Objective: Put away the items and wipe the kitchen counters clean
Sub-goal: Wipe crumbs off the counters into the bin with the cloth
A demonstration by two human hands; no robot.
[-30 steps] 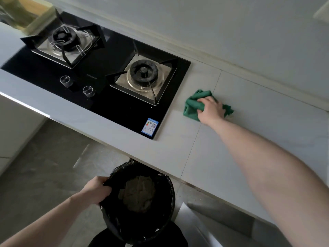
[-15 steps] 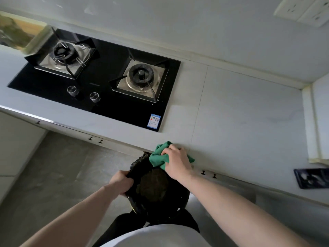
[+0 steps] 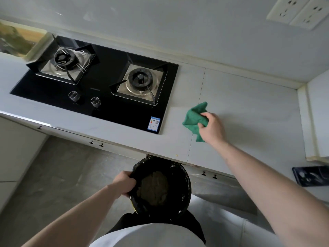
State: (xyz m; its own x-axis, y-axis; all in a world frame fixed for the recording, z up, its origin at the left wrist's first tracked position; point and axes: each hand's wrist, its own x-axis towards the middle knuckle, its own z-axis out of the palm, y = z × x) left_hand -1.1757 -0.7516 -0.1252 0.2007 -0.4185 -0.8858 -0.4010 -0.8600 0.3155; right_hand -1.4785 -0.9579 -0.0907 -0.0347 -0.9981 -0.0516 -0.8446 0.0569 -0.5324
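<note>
A crumpled green cloth (image 3: 194, 118) lies on the pale counter (image 3: 249, 111) just right of the hob, and my right hand (image 3: 212, 129) grips it from its right side. Below the counter's front edge my left hand (image 3: 125, 182) holds the left rim of a bin lined with a black bag (image 3: 179, 175). Brownish crumpled waste (image 3: 154, 189) sits inside the bin.
A black two-burner gas hob (image 3: 99, 90) with two knobs fills the counter's left part. Wall sockets (image 3: 300, 11) sit at the upper right. A dark tray (image 3: 311, 175) shows at the right edge. Cabinet handles (image 3: 96, 143) run under the counter; grey floor lies below.
My right hand has carried the green cloth from over the bin at the counter's edge back up onto the counter beside the hob. My left hand keeps its hold on the bin's rim.
</note>
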